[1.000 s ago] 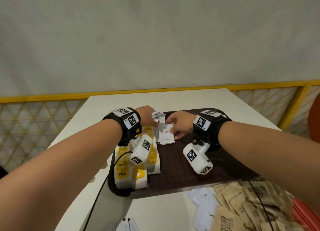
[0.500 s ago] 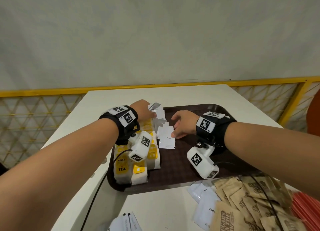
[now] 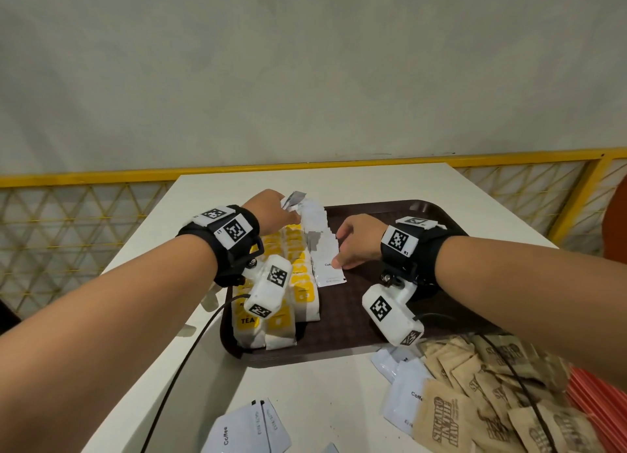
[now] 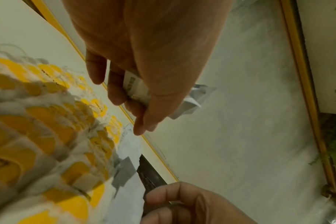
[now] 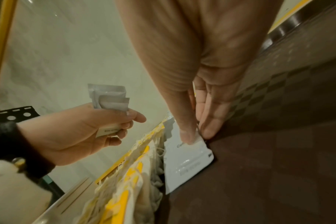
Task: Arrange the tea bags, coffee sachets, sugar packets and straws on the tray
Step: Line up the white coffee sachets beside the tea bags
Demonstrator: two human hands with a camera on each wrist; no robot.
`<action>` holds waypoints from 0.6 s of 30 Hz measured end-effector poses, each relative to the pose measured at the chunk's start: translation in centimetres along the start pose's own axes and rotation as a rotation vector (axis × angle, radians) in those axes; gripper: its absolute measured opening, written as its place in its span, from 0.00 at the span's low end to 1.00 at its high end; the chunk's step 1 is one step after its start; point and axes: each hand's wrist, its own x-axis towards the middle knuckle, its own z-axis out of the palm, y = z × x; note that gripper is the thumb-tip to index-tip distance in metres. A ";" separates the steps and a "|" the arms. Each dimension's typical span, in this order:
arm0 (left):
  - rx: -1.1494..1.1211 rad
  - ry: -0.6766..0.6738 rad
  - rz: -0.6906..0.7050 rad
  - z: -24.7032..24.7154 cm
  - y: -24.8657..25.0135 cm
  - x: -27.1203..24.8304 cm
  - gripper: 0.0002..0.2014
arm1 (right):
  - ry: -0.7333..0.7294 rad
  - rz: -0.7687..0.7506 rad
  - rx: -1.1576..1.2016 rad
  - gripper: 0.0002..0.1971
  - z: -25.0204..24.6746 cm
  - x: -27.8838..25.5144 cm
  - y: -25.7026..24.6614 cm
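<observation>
My left hand (image 5: 82, 130) grips spare coffee sachets (image 5: 109, 98) above the tray (image 3: 356, 320); my right hand (image 3: 359, 240) pinches the coffee sachet row (image 3: 325, 252) there.

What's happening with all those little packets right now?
Left hand holds spare coffee sachets. Right hand pinches the top sachet on the tray, beside tea bags. Nothing blocking.

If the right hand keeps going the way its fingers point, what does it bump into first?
Probably the white coffee sachets on the tray: the right hand already pinches the top one. Beyond them lie the yellow tea bags.
</observation>
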 end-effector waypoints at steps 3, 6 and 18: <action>0.078 -0.023 -0.003 0.1 0.1 0.3 0.15 | -0.023 -0.019 -0.077 0.25 -0.2 -0.4 0.1; 0.122 -0.030 -0.002 0.1 0.5 0.9 0.15 | -0.068 -0.024 -0.187 0.27 0.0 -0.8 0.1; 0.358 -0.105 0.034 2.4 3.3 3.6 0.17 | -0.012 -0.105 -0.251 0.27 0.3 -0.3 -0.1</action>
